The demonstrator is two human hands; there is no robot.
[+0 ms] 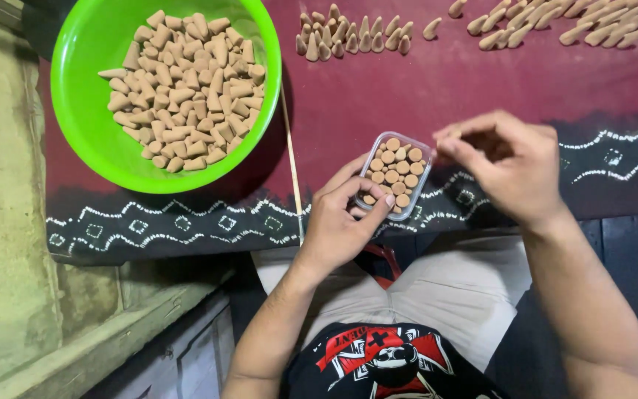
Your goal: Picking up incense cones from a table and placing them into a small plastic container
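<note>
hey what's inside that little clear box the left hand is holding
The clear box in the left hand is packed with tan incense cones standing upright, round bases up. Their tips and anything beneath them are hidden.

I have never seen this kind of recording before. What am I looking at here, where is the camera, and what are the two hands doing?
There is no machine: a person works with two bare hands. The single picture comes from a camera worn on the person's head, looking down, so the arms enter from below.

The left hand holds a small clear plastic box packed with upright tan cone-shaped pieces. The right hand hovers beside the box with fingertips pinched together; what they pinch is too hidden to tell.

The surface is covered with a dark red cloth with white patterns. On it sit a bright green round plastic bowl full of loose cones, a standing group of cones, and more cones lying at the top right.
</note>
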